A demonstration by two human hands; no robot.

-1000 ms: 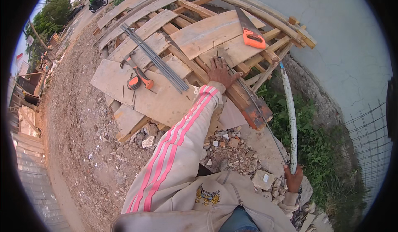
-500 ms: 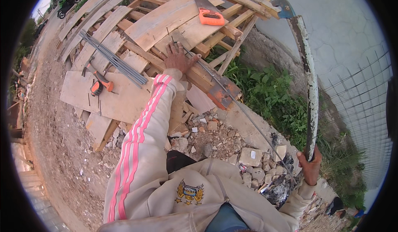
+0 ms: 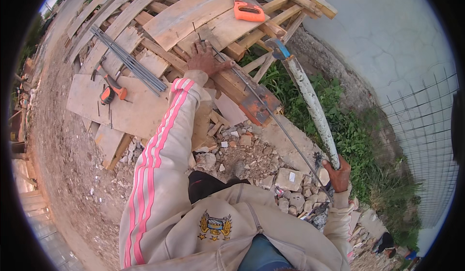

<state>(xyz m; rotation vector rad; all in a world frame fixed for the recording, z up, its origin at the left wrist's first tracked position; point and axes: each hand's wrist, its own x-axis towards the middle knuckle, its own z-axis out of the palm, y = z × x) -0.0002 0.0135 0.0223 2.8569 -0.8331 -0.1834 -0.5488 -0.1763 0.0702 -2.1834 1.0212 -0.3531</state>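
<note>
Outdoors: rubble-strewn dirt ground (image 3: 68,174), stacked weathered wooden planks (image 3: 193,14), grey plastered wall (image 3: 387,43). Left hand (image 3: 206,60) spread flat on planks. Right hand (image 3: 338,174) clenched around long white-stained wooden tool handle (image 3: 312,106).

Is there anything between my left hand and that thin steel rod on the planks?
Nothing visible. The left hand already rests on the planks right where the thin steel rod starts, seemingly touching it. The right hand grips a long pale tool handle off to the side.

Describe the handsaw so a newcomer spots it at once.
Start at the stack of planks beside the pale wall. On its top board, beyond the left hand, lies the handsaw. Its bright orange handle sets it apart from the bare wood and the grey steel rods nearby.
</note>
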